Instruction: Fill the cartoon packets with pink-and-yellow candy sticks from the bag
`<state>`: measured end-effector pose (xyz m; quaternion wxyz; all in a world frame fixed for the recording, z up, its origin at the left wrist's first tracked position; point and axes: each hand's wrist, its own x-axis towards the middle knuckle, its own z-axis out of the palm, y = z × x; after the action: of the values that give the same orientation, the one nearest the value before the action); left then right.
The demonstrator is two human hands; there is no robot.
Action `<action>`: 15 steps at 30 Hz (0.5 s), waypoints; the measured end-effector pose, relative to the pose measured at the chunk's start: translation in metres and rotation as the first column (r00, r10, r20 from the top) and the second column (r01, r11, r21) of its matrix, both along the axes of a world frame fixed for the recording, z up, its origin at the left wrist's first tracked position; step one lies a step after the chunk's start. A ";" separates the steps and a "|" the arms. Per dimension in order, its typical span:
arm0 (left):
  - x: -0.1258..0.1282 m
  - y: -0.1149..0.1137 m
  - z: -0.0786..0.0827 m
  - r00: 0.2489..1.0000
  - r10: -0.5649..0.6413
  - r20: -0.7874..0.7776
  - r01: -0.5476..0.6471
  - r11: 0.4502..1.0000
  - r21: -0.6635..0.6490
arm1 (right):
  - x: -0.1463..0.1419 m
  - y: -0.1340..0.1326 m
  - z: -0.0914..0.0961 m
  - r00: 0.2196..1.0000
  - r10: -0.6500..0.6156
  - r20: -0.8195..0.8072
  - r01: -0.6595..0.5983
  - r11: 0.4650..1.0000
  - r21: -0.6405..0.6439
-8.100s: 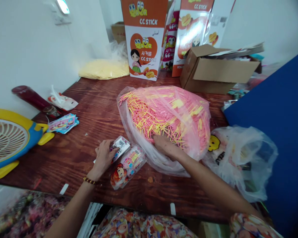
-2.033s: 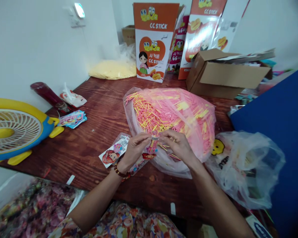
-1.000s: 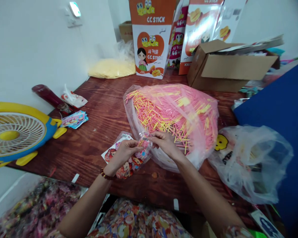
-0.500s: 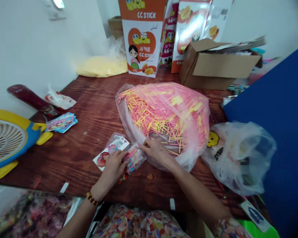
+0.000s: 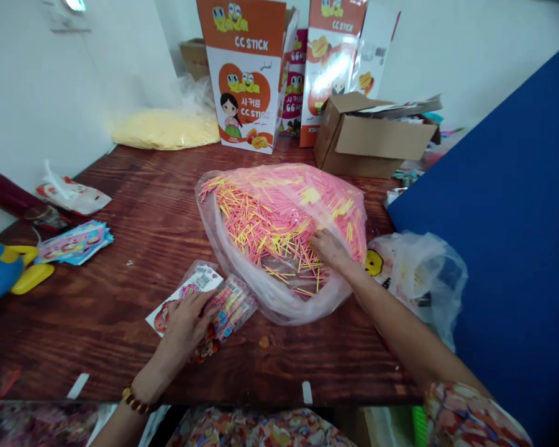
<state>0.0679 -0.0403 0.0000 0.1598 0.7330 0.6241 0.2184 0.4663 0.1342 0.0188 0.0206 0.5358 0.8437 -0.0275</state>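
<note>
My left hand (image 5: 186,321) lies at the left edge of a clear packet (image 5: 235,307) with pink and yellow sticks inside, gripping it with fingers and thumb. Under and beside that hand is a white printed card in a clear sleeve (image 5: 190,288). My right hand (image 5: 331,249) reaches into the mouth of a large clear plastic bag (image 5: 279,313). Its fingers are curled down among loose thin pink and yellow sticks (image 5: 246,220). What lies between those fingertips is hidden.
Behind the bag stand printed cartons (image 5: 246,93) and an open cardboard box (image 5: 377,136). A blue panel (image 5: 507,248) and a white plastic bag (image 5: 428,273) bound the right side. At left are blue printed packets (image 5: 77,242), a tissue pack (image 5: 77,195) and a yellow-blue fan (image 5: 0,273).
My right hand has moved from the packet's right edge up and right into the sticks in the bag. My left hand stays at the packet. The view has shifted to the right.
</note>
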 end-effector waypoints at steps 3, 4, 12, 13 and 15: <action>-0.011 0.012 0.007 0.997 0.081 0.000 -0.081 0.996 0.034 | -0.003 0.006 0.001 0.998 0.013 0.055 -0.015 0.999 0.037; -0.015 0.017 0.010 0.994 0.107 -0.012 -0.106 0.994 0.039 | -0.004 0.008 0.002 0.997 0.016 0.076 -0.019 0.999 0.050; -0.033 0.061 0.015 0.901 0.308 -0.306 -0.362 0.922 -0.136 | -0.001 0.029 -0.002 0.979 0.178 0.102 -0.188 0.977 0.097; -0.033 0.063 0.014 0.899 0.303 -0.315 -0.369 0.913 -0.174 | 0.000 0.031 -0.005 0.977 0.198 0.081 -0.205 0.975 0.087; -0.032 0.064 0.011 0.908 0.297 -0.296 -0.363 0.910 -0.200 | 0.002 0.035 -0.010 0.971 0.232 0.048 -0.236 0.969 0.072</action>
<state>0.0355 0.0240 0.0108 0.1287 0.6120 0.7777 0.0642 0.4686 0.1691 0.0091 0.0198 0.4334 0.9008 0.0182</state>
